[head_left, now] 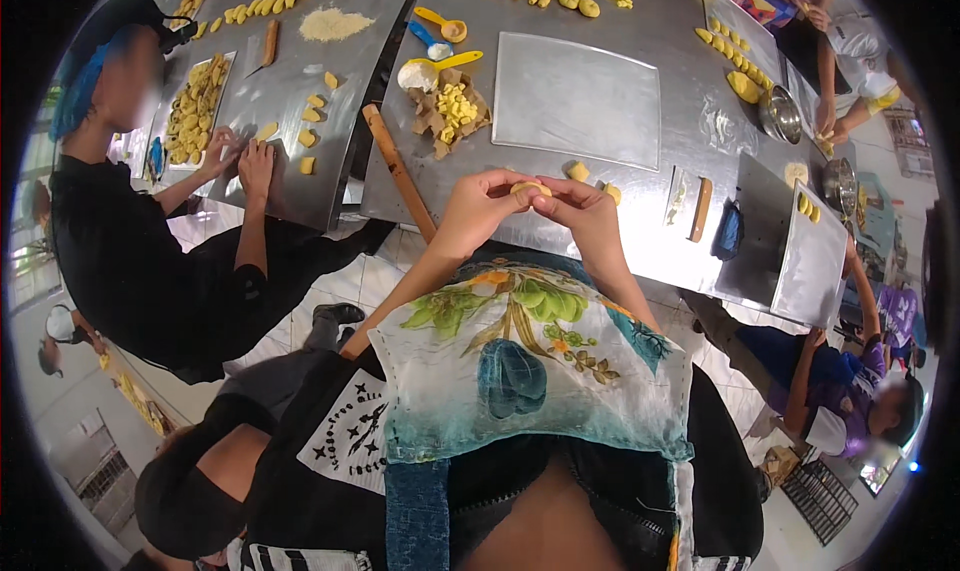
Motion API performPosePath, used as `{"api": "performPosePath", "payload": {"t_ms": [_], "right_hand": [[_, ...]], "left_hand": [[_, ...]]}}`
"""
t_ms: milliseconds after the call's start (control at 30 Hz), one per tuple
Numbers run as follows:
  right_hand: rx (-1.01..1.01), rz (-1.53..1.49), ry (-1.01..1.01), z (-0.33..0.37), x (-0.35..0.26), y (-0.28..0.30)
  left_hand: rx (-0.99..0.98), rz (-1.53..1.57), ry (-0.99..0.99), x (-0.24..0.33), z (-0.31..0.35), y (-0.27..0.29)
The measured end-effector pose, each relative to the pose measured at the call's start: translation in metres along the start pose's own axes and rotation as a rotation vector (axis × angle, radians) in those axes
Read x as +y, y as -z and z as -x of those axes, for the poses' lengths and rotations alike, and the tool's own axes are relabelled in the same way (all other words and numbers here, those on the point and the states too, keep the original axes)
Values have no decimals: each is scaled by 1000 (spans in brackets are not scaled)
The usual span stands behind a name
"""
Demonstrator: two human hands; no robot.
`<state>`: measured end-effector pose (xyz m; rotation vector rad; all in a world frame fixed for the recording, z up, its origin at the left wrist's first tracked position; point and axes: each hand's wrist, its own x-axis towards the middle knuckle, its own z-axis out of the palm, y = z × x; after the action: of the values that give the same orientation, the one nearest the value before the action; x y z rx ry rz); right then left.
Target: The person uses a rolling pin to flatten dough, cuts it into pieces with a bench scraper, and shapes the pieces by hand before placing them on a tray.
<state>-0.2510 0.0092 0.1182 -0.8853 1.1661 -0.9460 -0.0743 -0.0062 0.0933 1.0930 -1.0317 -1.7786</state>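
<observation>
Both my hands meet above the near edge of the steel table (460, 186). My left hand (482, 206) and my right hand (583, 209) pinch a small piece of yellow dough (530, 188) between their thumbs and fingers. Just past my right hand, two more dough pieces lie on the table, one a rounded lump (578, 172) and the other partly hidden by the fingers. Beyond them is a flat metal baking sheet (577, 101) with a bare surface. Left of it, small yellow cubes (457, 109) sit on torn brown paper.
A wooden rolling pin (398, 171) lies near my left forearm. Yellow (441, 23) and blue measuring scoops hold powder. Rightward are a wooden-handled scraper (700, 209), a dark blue bundle (729, 231) and metal bowls (780, 116). Co-workers stand left and right; one (150, 201) handles dough.
</observation>
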Motion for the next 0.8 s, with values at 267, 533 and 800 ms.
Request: {"api": "performPosePath", "payload": {"t_ms": [267, 533, 800], "right_hand": [[48, -200, -161, -1, 29, 18], [68, -162, -155, 0, 26, 19], [136, -222, -86, 2, 20, 21]], "left_hand": [[5, 84, 110, -8, -3, 1], [-7, 49, 174, -5, -9, -5], [-60, 148, 163, 3, -5, -8]]}}
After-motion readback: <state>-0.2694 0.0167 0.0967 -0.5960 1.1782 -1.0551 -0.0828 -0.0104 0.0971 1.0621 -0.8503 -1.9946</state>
